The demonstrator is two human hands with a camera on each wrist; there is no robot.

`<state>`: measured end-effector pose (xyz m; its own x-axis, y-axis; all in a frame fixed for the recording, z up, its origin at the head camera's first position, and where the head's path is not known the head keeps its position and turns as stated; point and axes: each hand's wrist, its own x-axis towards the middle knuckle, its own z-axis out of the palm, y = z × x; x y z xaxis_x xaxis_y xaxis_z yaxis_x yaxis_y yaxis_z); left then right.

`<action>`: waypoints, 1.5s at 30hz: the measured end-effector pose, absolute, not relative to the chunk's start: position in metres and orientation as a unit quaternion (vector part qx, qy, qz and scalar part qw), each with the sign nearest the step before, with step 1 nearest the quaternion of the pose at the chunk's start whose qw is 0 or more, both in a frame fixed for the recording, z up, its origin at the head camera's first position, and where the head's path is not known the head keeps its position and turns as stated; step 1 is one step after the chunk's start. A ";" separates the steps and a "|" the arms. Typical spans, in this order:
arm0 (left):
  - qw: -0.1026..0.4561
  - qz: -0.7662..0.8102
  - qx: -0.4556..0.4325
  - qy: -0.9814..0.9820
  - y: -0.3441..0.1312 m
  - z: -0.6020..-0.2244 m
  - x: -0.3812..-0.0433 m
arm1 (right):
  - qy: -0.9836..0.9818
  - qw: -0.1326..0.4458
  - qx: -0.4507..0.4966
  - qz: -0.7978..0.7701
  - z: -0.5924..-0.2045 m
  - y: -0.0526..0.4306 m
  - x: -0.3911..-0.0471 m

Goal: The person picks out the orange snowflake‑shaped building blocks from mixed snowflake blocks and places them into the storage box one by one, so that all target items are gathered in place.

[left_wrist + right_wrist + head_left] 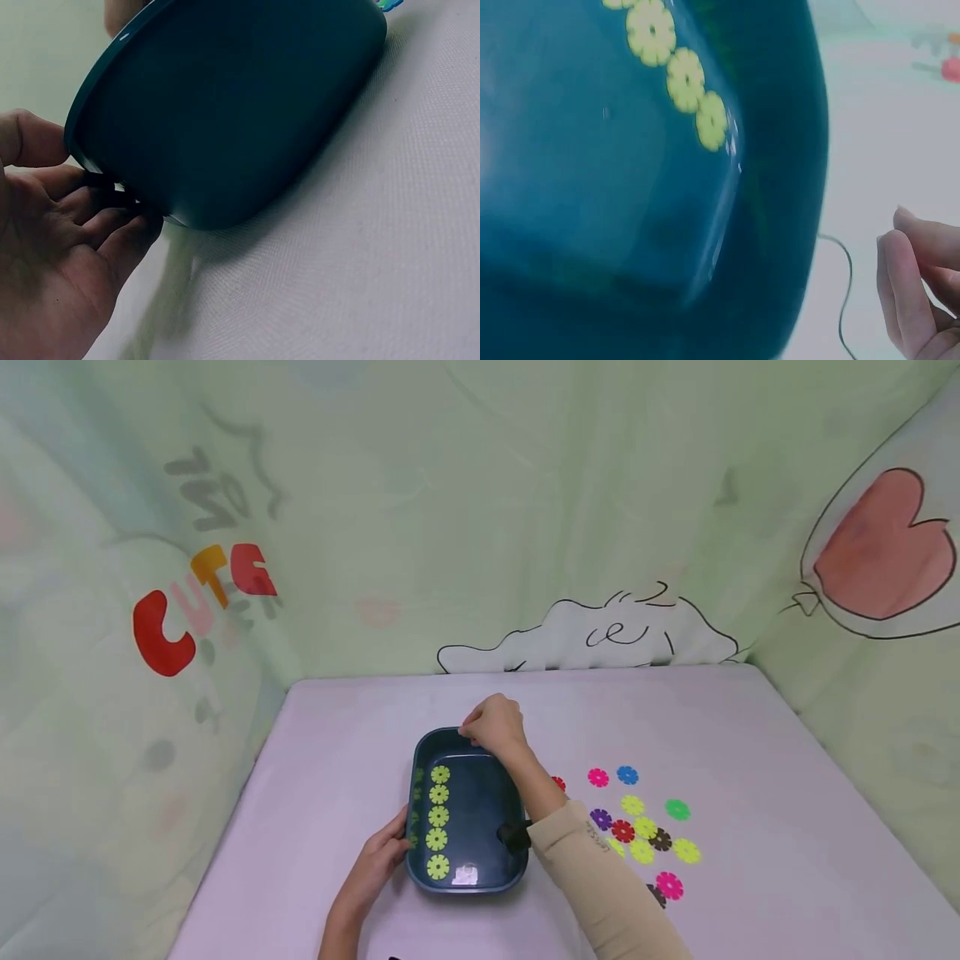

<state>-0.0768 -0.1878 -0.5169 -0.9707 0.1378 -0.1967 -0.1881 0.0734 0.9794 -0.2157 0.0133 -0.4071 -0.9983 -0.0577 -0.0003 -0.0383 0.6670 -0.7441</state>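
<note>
A deep dark-blue plastic tray [480, 814] sits on the table, several yellow-green snowflake discs [438, 816] lined up along its left side. My left hand [381, 852] grips the tray's left wall. In the left wrist view its thumb is at the rim and its fingers curl beneath. My right hand [495, 724] is over the tray's far rim, thumb and fingertips brought together. The right wrist view puts this hand [922, 281] just outside the tray wall [791, 150], with no disc showing between its fingertips.
Right of the tray lie loose snowflake discs in several colours, including a blue disc [627, 775], a green disc [678, 810] and a pink disc [670, 886]. Some overlap; the right sleeve [600, 877] passes in front of others. A printed curtain [480, 527] hangs behind the table.
</note>
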 end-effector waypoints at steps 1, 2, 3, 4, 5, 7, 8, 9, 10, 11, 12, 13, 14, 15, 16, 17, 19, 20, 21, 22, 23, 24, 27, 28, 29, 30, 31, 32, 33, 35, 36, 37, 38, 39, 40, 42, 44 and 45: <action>0.119 0.681 -0.019 0.723 -0.188 -0.517 -0.077 | 0.913 0.006 -0.025 -0.408 -0.406 0.017 -0.215; 0.120 0.680 -0.021 0.723 -0.189 -0.517 -0.077 | 0.912 0.003 -0.023 -0.411 -0.404 0.021 -0.215; 0.119 0.679 -0.023 0.724 -0.189 -0.517 -0.077 | 0.911 0.000 -0.020 -0.413 -0.404 0.026 -0.215; 0.119 0.679 -0.025 0.724 -0.190 -0.517 -0.077 | 0.910 -0.003 -0.018 -0.414 -0.403 0.030 -0.215; 0.119 0.678 -0.026 0.725 -0.190 -0.516 -0.077 | 0.908 -0.004 -0.013 -0.418 -0.402 0.035 -0.215; 0.120 0.676 -0.028 0.726 -0.190 -0.516 -0.077 | 0.908 -0.005 -0.005 -0.419 -0.402 0.044 -0.214; 0.121 0.675 -0.029 0.727 -0.190 -0.516 -0.077 | 0.907 -0.004 0.000 -0.421 -0.402 0.049 -0.213; 0.121 0.674 -0.029 0.728 -0.189 -0.516 -0.077 | 0.908 -0.004 0.005 -0.420 -0.403 0.054 -0.212; 0.121 0.674 -0.029 0.728 -0.189 -0.516 -0.077 | 0.907 -0.004 0.010 -0.421 -0.403 0.059 -0.211; 0.121 0.674 -0.029 0.728 -0.188 -0.516 -0.077 | 0.907 -0.003 0.014 -0.420 -0.403 0.065 -0.210; 0.121 0.673 -0.028 0.729 -0.188 -0.516 -0.077 | 0.908 -0.003 0.018 -0.419 -0.404 0.070 -0.209; 0.121 0.672 -0.028 0.730 -0.187 -0.516 -0.077 | 0.907 -0.002 0.021 -0.420 -0.405 0.075 -0.207; 0.122 0.672 -0.027 0.730 -0.187 -0.516 -0.077 | 0.907 -0.001 0.026 -0.419 -0.406 0.081 -0.206; 0.122 0.672 -0.025 0.730 -0.187 -0.516 -0.077 | 0.908 -0.001 0.030 -0.417 -0.407 0.087 -0.205; 0.123 0.671 -0.024 0.731 -0.187 -0.517 -0.078 | 0.909 -0.001 0.034 -0.416 -0.409 0.092 -0.203; 0.124 0.671 -0.023 0.731 -0.187 -0.517 -0.078 | 0.910 0.000 0.037 -0.413 -0.410 0.098 -0.202; 0.126 0.671 -0.023 0.730 -0.187 -0.518 -0.078 | 0.911 0.000 0.043 -0.409 -0.414 0.111 -0.200; 0.126 0.671 -0.024 0.730 -0.187 -0.518 -0.078 | 0.913 0.000 0.047 -0.406 -0.416 0.116 -0.199; 0.126 0.671 -0.025 0.730 -0.187 -0.518 -0.078 | 0.913 0.001 0.050 -0.404 -0.417 0.122 -0.198; 0.125 0.672 -0.027 0.730 -0.188 -0.518 -0.077 | 0.914 0.003 0.052 -0.402 -0.419 0.128 -0.196; 0.125 0.672 -0.027 0.730 -0.188 -0.518 -0.077 | 0.915 0.004 0.055 -0.399 -0.420 0.133 -0.195; 0.124 0.670 -0.026 0.731 -0.188 -0.518 -0.077 | 0.916 0.007 0.059 -0.397 -0.421 0.137 -0.194; 0.124 0.671 -0.030 0.731 -0.188 -0.517 -0.076 | 0.918 0.013 0.066 -0.390 -0.424 0.150 -0.190; 0.124 0.671 -0.031 0.730 -0.188 -0.517 -0.075 | 0.920 0.015 0.068 -0.387 -0.424 0.154 -0.189; 0.123 0.672 -0.031 0.730 -0.187 -0.517 -0.075 | 0.920 0.018 0.070 -0.385 -0.425 0.158 -0.188; 0.123 0.672 -0.032 0.729 -0.187 -0.517 -0.075 | 0.921 0.019 0.074 -0.383 -0.425 0.162 -0.186; 0.122 0.674 -0.034 0.728 -0.187 -0.517 -0.075 | 0.922 0.020 0.076 -0.380 -0.425 0.166 -0.185; 0.122 0.675 -0.032 0.727 -0.187 -0.517 -0.075 | 0.922 0.021 0.080 -0.377 -0.425 0.170 -0.183; 0.122 0.676 -0.031 0.726 -0.187 -0.517 -0.074 | 0.924 0.020 0.082 -0.374 -0.426 0.174 -0.181; 0.122 0.677 -0.028 0.725 -0.187 -0.517 -0.074 | 0.925 0.020 0.091 -0.369 -0.427 0.183 -0.177; 0.122 0.677 -0.028 0.726 -0.187 -0.517 -0.074 | 0.926 0.021 0.095 -0.366 -0.428 0.187 -0.174; 0.123 0.677 -0.028 0.725 -0.187 -0.517 -0.074 | 0.927 0.023 0.097 -0.362 -0.429 0.192 -0.172; 0.124 0.676 -0.027 0.726 -0.187 -0.517 -0.074 | 0.928 0.026 0.098 -0.358 -0.430 0.196 -0.170; 0.124 0.675 -0.026 0.727 -0.187 -0.517 -0.074 | 0.930 0.030 0.099 -0.353 -0.431 0.200 -0.167; 0.124 0.675 -0.026 0.727 -0.187 -0.517 -0.075 | 0.931 0.035 0.099 -0.349 -0.432 0.204 -0.165; 0.124 0.676 -0.025 0.726 -0.187 -0.517 -0.075 | 0.934 0.045 0.096 -0.340 -0.435 0.211 -0.161; 0.124 0.678 -0.023 0.725 -0.188 -0.517 -0.075 | 0.936 0.051 0.093 -0.336 -0.436 0.217 -0.159; 0.123 0.680 -0.023 0.723 -0.188 -0.517 -0.076 | 0.937 0.054 0.091 -0.334 -0.437 0.218 -0.157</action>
<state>-0.0756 -0.1879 -0.5169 -0.9687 0.1338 -0.2092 -0.2006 0.0751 0.9768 -0.1573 0.2185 -0.4366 -0.9776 0.1352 -0.1615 0.2069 0.7606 -0.6153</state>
